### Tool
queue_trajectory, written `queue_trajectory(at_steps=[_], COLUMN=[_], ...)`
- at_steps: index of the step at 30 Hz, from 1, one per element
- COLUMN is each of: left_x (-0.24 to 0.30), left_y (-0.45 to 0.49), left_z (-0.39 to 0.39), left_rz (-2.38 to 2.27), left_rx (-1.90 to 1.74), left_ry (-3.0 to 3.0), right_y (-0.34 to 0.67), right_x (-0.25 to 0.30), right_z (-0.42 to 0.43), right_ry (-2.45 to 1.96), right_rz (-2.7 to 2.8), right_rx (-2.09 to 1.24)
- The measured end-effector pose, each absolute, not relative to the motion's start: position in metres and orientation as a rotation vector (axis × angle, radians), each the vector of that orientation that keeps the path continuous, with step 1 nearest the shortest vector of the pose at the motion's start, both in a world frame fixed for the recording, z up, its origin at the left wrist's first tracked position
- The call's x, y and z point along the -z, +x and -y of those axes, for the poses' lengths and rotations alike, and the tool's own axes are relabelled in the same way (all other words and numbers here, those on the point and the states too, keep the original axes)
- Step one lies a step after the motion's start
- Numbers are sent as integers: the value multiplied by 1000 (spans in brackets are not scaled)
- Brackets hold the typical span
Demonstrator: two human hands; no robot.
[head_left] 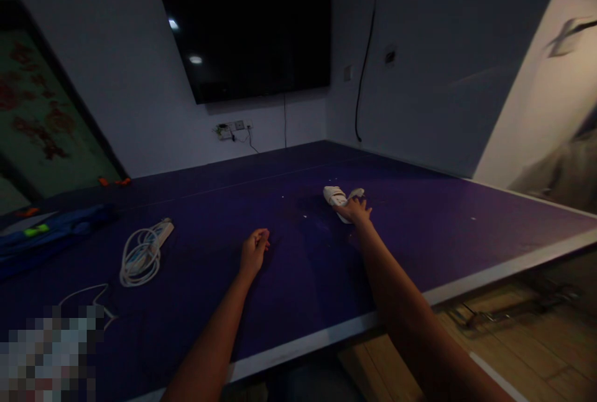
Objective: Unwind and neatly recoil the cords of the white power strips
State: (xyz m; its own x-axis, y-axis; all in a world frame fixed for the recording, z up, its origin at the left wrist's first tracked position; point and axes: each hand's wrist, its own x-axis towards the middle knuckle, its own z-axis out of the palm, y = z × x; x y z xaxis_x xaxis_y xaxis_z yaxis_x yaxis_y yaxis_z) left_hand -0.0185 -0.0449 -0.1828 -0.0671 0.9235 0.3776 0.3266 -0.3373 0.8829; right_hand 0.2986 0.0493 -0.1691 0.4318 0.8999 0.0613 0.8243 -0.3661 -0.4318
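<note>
My right hand (357,210) reaches over a white object (334,195) with a strap-like band, perhaps a sandal, on the purple table (289,296). Its thumb lies across the white surface, while the other fingers are spread apart to the right. A paler piece (357,193) shows just past those fingers; I cannot tell whether it belongs to the same object. To the left, my left hand (254,249) hovers over or rests on the table, fingers curled in and thumb against them. Nothing shows in it.
A white power strip (164,234) with its coiled cord (140,259) lies at the left. Blue cloth (60,228) is bunched farther left. A dark television (252,38) hangs on the wall, above sockets with cables (233,129). The table's white edge (513,265) runs along the near right.
</note>
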Motion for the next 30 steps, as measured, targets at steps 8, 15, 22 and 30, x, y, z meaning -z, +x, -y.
queue_trajectory(at_steps=[8, 15, 22, 30], left_x=[184, 185, 185, 188], left_y=[-19, -20, -19, -20], left_z=[44, 44, 44, 42], left_rz=[-1351, -1361, -1352, -1353], left_rx=[-1407, -1403, -1392, -1388], left_ry=[1672, 1685, 1692, 1706], right_y=[294, 303, 303, 301], right_x=[171, 166, 164, 160], right_z=[-44, -42, -39, -33], right_ry=[-2215, -2201, -2223, -2244], right_rz=[1537, 1588, 1610, 1607], right_rx=[0, -22, -18, 44])
